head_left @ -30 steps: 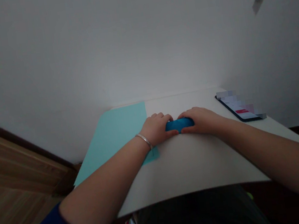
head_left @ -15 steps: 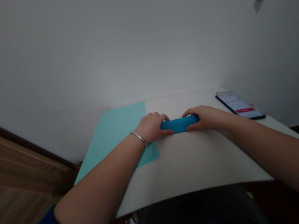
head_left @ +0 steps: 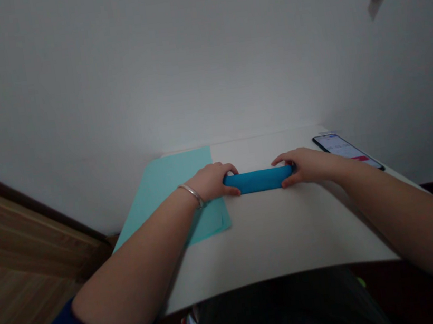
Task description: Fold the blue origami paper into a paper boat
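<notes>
Hands grip either end of a blue roll [head_left: 259, 180] lying crosswise on a white table [head_left: 274, 239]. The left hand [head_left: 211, 181], a silver bracelet [head_left: 191, 194] at its wrist, curls its fingers over the roll's left end with the thumb against the near side. The right hand [head_left: 305, 165] clasps the right end the same way. The roll rests flat on the far half of the table, just beside the right edge of a pale teal sheet [head_left: 168, 189] that covers the table's left side. What the roll is made of cannot be told in the dim light. A phone [head_left: 346, 151] with its screen lit lies near the far right corner, close to the right hand but apart from it. Uneven pressure from the two hands could skew the roll or let one end slip loose. The left wrist, lying over the teal sheet's edge, could drag or crease the sheet. A right hand sliding outward could nudge the phone toward the table's edge.
</notes>
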A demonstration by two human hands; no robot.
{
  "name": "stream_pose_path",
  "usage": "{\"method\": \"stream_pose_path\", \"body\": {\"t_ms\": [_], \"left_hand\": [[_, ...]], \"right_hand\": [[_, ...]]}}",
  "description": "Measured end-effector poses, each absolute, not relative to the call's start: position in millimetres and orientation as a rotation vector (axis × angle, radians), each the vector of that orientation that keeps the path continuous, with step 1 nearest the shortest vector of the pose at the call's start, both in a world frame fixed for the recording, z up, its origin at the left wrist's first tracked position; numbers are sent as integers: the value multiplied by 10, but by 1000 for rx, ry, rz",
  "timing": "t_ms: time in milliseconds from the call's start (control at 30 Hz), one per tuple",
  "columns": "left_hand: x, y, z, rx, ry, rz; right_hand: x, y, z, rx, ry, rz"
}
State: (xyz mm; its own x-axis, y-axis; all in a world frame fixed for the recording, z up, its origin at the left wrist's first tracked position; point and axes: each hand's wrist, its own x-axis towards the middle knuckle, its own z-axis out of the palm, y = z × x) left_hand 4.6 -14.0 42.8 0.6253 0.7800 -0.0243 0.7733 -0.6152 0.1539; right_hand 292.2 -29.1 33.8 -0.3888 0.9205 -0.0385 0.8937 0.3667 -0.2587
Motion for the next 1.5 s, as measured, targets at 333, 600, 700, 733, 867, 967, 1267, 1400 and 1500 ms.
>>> {"method": "stream_pose_path", "body": {"t_ms": [333, 600, 700, 733, 867, 967, 1267, 1400, 1500], "left_hand": [[4, -73, 389, 2525, 1217, 144], [-30, -47, 410, 2337, 1288, 208], [-26, -40, 402, 2271, 1314, 246], [-22, -37, 398, 2258, 1317, 257], [-14, -24, 384, 2242, 1321, 277], [-16, -23, 382, 2246, 1322, 280], [-45, 17, 340, 2261, 1299, 324], [-65, 36, 335, 2286, 1320, 322], [-57, 22, 351, 2364, 1387, 291]], "right_hand": [[3004, -257, 283, -1733, -2414, 558], [3026, -233, 238, -1723, -2338, 595], [2985, -262, 237, -1765, -2331, 527], [2975, -269, 236, -1776, -2328, 511], [2982, -262, 219, -1787, -2290, 461], [3014, -231, 202, -1767, -2277, 463], [3145, -118, 124, -1718, -2283, 440], [3173, -103, 109, -1753, -2273, 404], [3152, -118, 128, -1808, -2256, 351]]}}
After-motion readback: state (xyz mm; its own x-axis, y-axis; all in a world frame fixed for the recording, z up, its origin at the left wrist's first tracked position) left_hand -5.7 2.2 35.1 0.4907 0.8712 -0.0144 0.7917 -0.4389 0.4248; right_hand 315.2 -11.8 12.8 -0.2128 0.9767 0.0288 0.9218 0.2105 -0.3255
